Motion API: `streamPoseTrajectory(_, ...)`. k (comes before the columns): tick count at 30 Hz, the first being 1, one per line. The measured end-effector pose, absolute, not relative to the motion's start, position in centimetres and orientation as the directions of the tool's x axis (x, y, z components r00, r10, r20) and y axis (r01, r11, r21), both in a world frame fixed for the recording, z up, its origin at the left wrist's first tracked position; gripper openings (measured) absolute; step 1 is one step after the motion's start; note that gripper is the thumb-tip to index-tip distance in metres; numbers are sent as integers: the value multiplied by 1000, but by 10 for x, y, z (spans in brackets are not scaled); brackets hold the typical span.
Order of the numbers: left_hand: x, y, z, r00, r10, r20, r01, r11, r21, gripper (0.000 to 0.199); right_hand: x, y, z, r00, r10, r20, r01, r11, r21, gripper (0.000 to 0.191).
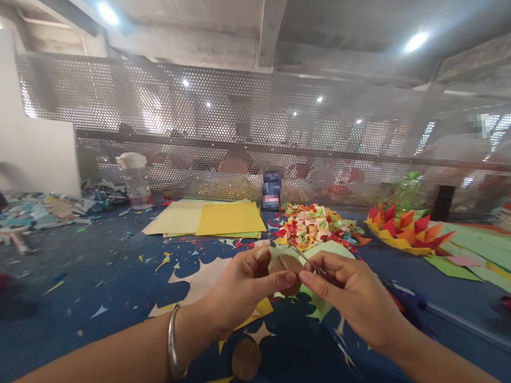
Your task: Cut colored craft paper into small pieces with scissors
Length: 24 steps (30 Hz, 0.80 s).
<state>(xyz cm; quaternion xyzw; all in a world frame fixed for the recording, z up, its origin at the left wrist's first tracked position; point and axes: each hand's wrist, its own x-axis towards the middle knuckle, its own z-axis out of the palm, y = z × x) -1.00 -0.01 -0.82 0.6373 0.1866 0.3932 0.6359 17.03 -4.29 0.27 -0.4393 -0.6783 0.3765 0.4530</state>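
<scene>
My left hand [260, 279], with a silver bangle on its wrist, pinches a round brown disc [283, 269] by its near edge. My right hand [352, 290] is closed on a thin metal tool that looks like tweezers [310, 261], its tip pointing up and left over the disc. The two thumbs almost meet in front of the disc. Below my left hand a second brown disc [246, 359] lies on the dark blue cloth. Cut-out sheets of pale pink paper [205, 281] and light green paper [321, 305] lie under and behind the hands.
Behind the hands are yellow paper sheets [231, 218], a pile of small folded paper pieces [315, 225], a phone-like screen [272, 190] and a white-lidded cup [134, 180]. Spiky orange paper shapes [406, 230] sit at right. A perforated metal screen [232, 116] stands along the back.
</scene>
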Motion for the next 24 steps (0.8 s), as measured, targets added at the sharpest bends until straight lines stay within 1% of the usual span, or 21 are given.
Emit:
streamPoseTrajectory(2, -10, 0, -8, 616, 746, 252, -266, -104, 958, 15, 171, -43, 2, -203, 938, 282, 230, 326, -917, 19)
streamPoseTrajectory(7, -12, 0, -6, 593, 767, 245, -198, -155, 968, 18, 176, -44, 2, -207, 943, 262, 222, 306, -926, 26)
streamPoseTrajectory(10, -14, 4, -6, 579, 767, 275, -186, -205, 961, 18, 178, -45, 2, -203, 952, 230, 223, 273, -936, 34)
streamPoseTrajectory(14, -16, 11, -10, 515, 793, 326, -210, -252, 945, 18, 177, -45, 3, -189, 962, 199, 261, 245, -934, 40)
streamPoseTrajectory(19, -16, 13, -11, 472, 806, 357, -239, -273, 932, 17, 177, -43, 3, -178, 968, 176, 301, 224, -927, 41)
streamPoseTrajectory(24, -16, 9, -9, 517, 773, 368, -200, -308, 930, 20, 179, -43, 3, -181, 966, 182, 314, 232, -920, 41)
